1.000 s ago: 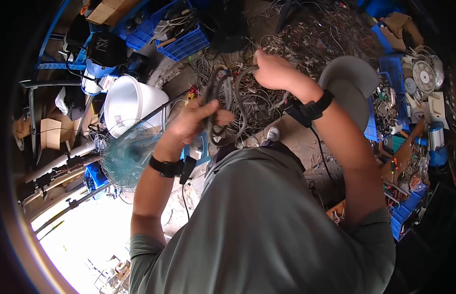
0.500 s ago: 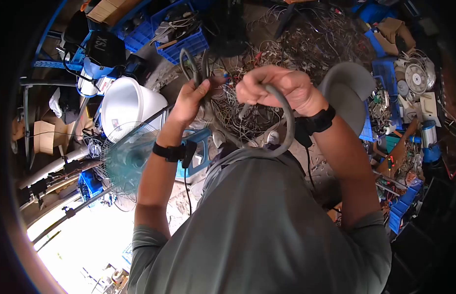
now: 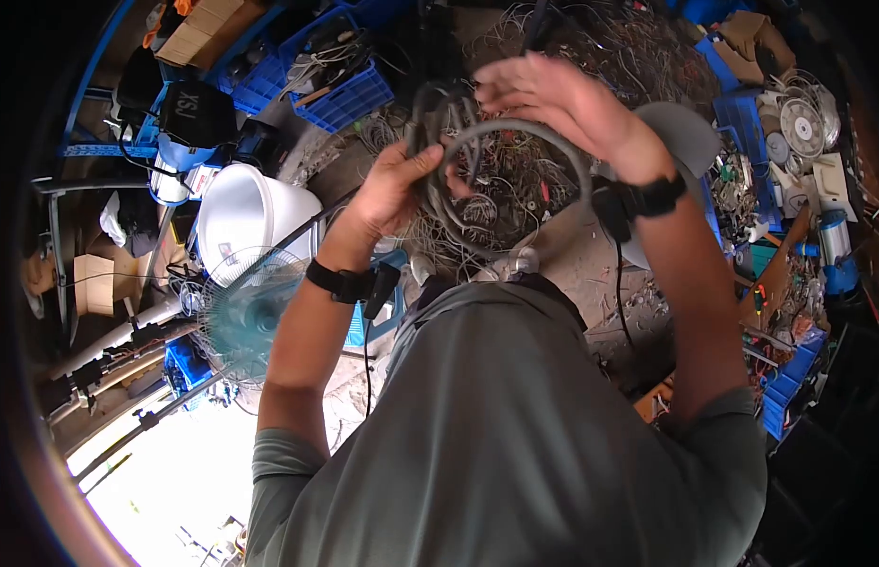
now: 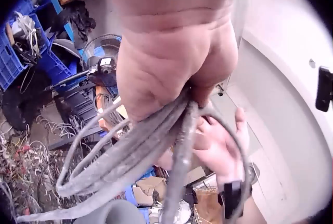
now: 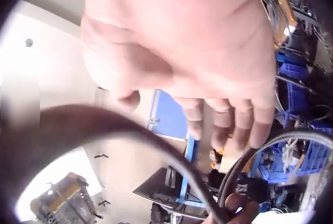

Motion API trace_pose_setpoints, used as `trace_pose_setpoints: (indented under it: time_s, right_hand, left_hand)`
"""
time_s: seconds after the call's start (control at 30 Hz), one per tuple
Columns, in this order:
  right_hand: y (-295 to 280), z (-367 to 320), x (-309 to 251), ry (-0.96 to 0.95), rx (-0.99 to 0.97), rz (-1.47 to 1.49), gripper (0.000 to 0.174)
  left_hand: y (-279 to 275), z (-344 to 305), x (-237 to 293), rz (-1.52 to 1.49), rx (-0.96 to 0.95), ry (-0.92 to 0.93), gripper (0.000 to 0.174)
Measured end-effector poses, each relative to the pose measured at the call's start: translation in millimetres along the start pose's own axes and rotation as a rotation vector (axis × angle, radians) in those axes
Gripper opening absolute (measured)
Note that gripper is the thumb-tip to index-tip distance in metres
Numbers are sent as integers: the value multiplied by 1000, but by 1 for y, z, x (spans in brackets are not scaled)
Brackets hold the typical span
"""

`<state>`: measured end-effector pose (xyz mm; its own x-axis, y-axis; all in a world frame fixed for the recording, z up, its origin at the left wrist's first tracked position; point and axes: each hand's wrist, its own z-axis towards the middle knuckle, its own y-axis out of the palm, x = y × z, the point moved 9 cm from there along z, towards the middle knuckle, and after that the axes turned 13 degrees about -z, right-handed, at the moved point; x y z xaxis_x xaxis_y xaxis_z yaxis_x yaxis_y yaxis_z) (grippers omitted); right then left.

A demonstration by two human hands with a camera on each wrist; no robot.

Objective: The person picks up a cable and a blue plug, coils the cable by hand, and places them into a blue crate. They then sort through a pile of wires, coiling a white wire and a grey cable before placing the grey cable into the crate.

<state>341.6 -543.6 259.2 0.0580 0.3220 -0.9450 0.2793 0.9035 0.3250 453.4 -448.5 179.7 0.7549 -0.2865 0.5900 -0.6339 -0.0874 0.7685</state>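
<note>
A grey cable (image 3: 534, 125) hangs in loops in front of the body. My left hand (image 3: 390, 189) grips several of its strands, thumb across them; in the left wrist view the gathered cable (image 4: 132, 146) passes through the left hand (image 4: 174, 62). Beside the loops, the right hand (image 3: 586, 113) is raised with its fingers extended. The right wrist view shows the right hand (image 5: 182, 52) with fingers loosely spread and nothing held, behind one curved length of cable (image 5: 171, 154).
A heap of tangled wires (image 3: 515, 189) covers the floor ahead. A white bucket (image 3: 255, 213) and a fan (image 3: 255, 317) stand at left, a blue crate (image 3: 340, 99) beyond them. A grey rounded object (image 3: 680, 137) is at right.
The right hand has let go of the cable and moved up and to the right, its fingers straightening. The left hand, still gripping the loops, has shifted slightly right.
</note>
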Motion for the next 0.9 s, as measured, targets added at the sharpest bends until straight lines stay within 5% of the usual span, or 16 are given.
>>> trace_pose_setpoints:
  time_s: [0.07,0.1,0.13,0.27,0.33,0.47,0.63,0.77,0.8,0.87,0.9]
  right_hand:
    - [-4,-37,-3,-12,199,-768,50]
    - [-7,-50,3,17,227,-952,60]
    - [-12,-58,13,135,212,-800,66]
    - [-76,-97,12,93,764,-1524,70]
    - [-116,-108,88,209,629,-1006,76]
    - [-76,-100,212,349,177,-948,94]
    - [-12,-24,242,47,102,-1137,109]
    - [-5,18,301,64,-24,-1301,42]
    - [-8,19,319,60,-38,-1300,42]
    - [-3,6,373,394,-281,-849,40]
    - [-13,3,373,360,-95,-914,38]
  left_hand:
    - [-3,5,16,94,70,98,25]
    - [0,5,21,116,86,94,26]
    - [1,7,24,164,103,89,25]
    - [20,6,34,89,60,48,28]
    - [27,0,45,28,39,95,31]
    - [58,-14,69,-236,-146,133,30]
    - [125,-28,112,-190,-269,165,28]
    - [174,-40,149,-95,-371,165,24]
    - [179,-45,162,-40,-337,225,23]
    - [175,-50,187,17,-301,234,21]
    - [175,-52,195,41,-309,229,23]
